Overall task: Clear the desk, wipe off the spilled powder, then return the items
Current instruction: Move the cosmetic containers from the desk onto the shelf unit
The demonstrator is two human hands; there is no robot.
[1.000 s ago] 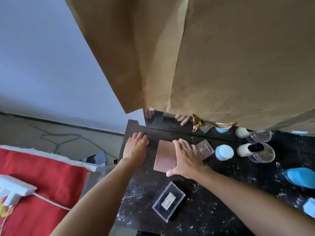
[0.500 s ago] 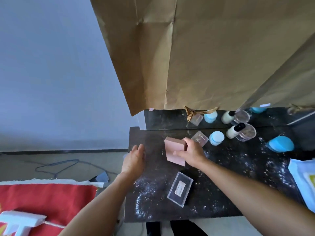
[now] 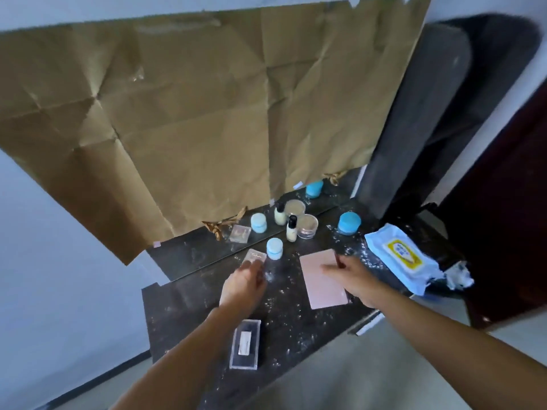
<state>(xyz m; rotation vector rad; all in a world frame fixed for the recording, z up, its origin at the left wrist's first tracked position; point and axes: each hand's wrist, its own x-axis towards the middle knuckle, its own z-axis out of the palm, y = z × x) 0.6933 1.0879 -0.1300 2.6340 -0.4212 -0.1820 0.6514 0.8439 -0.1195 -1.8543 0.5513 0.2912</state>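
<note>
While my right hand (image 3: 352,276) lies flat on the pink palette (image 3: 321,279), fingers spread across its right edge, my left hand (image 3: 244,284) reaches over the small clear case (image 3: 255,256) at mid-frame, fingers loosely curled and open; whether they touch it, I cannot tell. White powder (image 3: 296,294) speckles the dark tabletop (image 3: 183,309) all around. Just right of the clear case stands a pale blue jar (image 3: 274,248), and behind it a white bottle (image 3: 291,228) beside a clear pot (image 3: 307,226). A bright blue jar (image 3: 349,222) sits further right. The wipes pack (image 3: 399,258) lies at the right edge. A black boxed item (image 3: 245,344) rests near the front edge, lower centre.
</note>
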